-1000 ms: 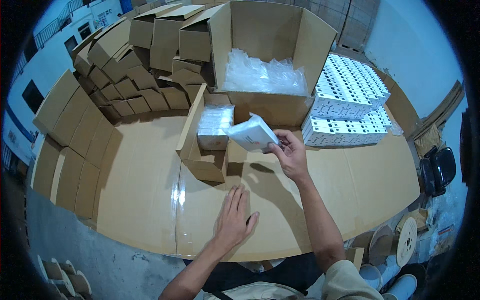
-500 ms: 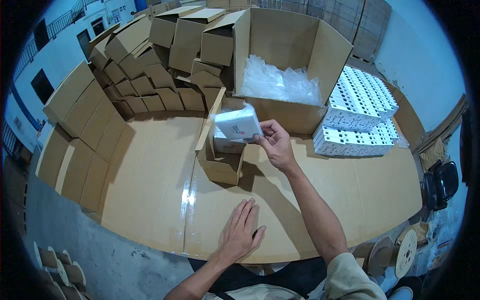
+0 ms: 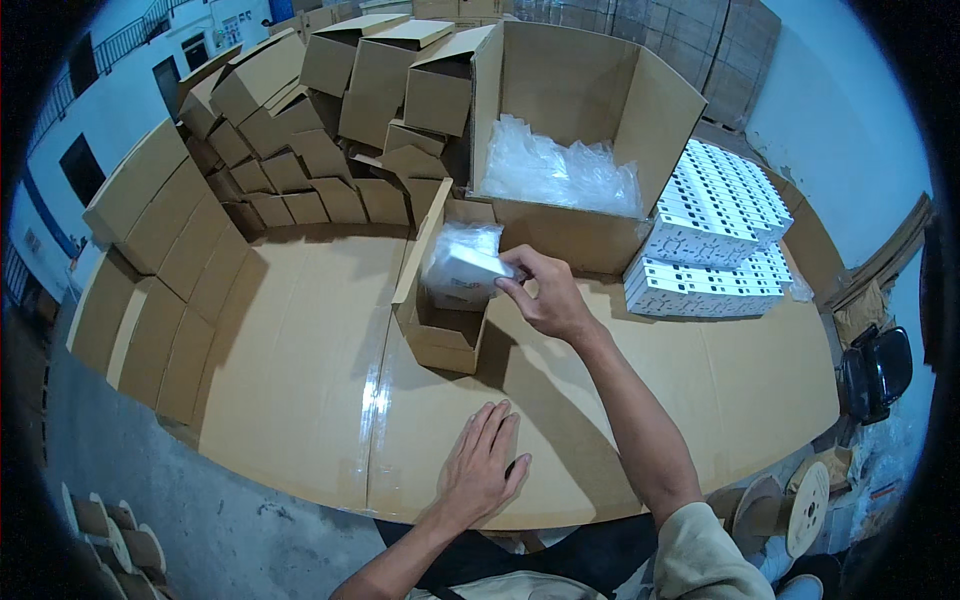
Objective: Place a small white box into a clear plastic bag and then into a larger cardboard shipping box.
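Note:
My right hand (image 3: pixel 545 295) pinches a white item in a clear plastic bag (image 3: pixel 462 265) and holds it over the mouth of a small open cardboard box (image 3: pixel 440 335) in the middle of the table. More bagged white items lie inside that box. My left hand (image 3: pixel 482 470) rests flat and spread on the cardboard-covered table (image 3: pixel 300 380) near its front edge, holding nothing.
A large open carton (image 3: pixel 590 150) with clear plastic bags stands behind the small box. Stacks of white flat items (image 3: pixel 715 235) lie at the right. Several empty small cartons (image 3: pixel 300 130) pile up at the back left and along the left edge. Wooden spools (image 3: pixel 790 505) lie on the floor.
My right hand has carried the bagged white item leftward and down to the small box's opening. My left hand has stayed flat on the table.

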A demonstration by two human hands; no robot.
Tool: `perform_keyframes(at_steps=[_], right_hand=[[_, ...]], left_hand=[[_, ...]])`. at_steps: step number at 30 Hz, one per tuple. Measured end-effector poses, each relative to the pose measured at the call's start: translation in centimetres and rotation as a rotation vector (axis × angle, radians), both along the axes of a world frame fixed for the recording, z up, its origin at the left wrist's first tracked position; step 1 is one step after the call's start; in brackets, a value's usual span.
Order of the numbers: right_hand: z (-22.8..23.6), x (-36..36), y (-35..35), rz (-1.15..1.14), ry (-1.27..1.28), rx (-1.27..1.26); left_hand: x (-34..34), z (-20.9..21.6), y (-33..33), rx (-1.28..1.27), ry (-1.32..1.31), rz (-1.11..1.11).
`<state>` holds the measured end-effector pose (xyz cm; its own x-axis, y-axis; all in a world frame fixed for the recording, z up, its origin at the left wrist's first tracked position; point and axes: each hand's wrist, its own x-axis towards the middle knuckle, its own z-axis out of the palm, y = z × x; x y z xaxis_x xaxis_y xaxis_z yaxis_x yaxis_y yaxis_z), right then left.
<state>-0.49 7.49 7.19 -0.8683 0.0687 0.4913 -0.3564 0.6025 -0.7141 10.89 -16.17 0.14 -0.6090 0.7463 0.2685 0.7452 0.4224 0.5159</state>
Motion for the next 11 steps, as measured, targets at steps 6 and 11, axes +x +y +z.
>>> perform_keyframes(at_steps=[6, 11], right_hand=[[0.4, -0.8, -1.6, -0.039, 0.101, 0.333], [-0.7, -1.5, -2.9, -0.077, -0.013, 0.463]], left_hand=[[-0.1, -0.3, 0.1, -0.005, -0.003, -0.004], [-0.1, -0.4, 0.1, -0.009, -0.001, -0.005]])
